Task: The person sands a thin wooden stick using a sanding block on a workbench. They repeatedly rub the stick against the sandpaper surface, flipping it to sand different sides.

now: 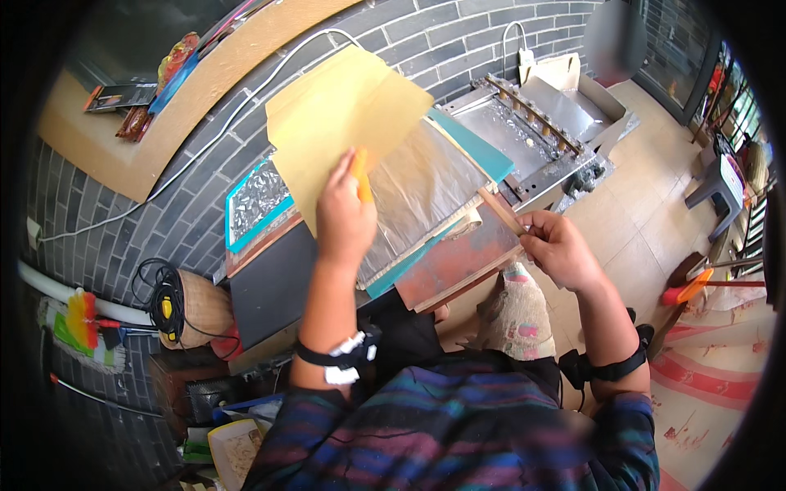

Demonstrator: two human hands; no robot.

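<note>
My left hand (345, 215) pinches the near corner of a yellow sheet (393, 101), whose raised part is blurred. Orange covers (364, 184) show on its thumb side, probably finger cots. More yellow paper (307, 123) lies beneath and to the left. Between my hands, a shiny silvery sheet (424, 178) rests on a stack of papers with pale edges. A thin flat wooden strip (500, 210) is held by its near end in my right hand (559, 245); its far end reaches the stack's right corner. Under the stack are a teal mat (393, 279) and a reddish-brown board (460, 264).
A blue-rimmed tray (252, 202) of crumpled foil stands at left, beside a dark board (270, 288). A metal frame with a bar (534, 116) stands at back right. A white cable (245, 101) crosses the brick wall. A grey stool (718, 190) stands far right.
</note>
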